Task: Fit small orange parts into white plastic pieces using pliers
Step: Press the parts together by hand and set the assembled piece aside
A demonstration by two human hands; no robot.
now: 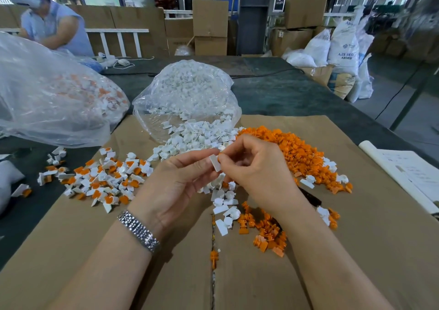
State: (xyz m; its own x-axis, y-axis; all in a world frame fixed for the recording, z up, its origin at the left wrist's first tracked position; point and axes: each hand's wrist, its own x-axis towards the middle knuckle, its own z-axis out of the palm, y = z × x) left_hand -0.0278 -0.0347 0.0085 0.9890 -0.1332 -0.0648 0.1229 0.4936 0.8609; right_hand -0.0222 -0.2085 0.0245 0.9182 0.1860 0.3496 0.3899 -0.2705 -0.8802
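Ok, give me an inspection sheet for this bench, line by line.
Surface: brown cardboard sheet over a dark table.
Job's things: white piece pinched between both hands; orange parts pile; white pieces spilling from clear bag; assembled pile.
Clutter: papers, second bag.
Hands: left hand, right hand, both gripping the piece.
Cables: white cord.
Surroundings: cartons, sacks, another person.

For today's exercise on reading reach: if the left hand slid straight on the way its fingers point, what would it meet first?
The left hand points up-right, at the white piece it pinches, then the right hand fingertips.
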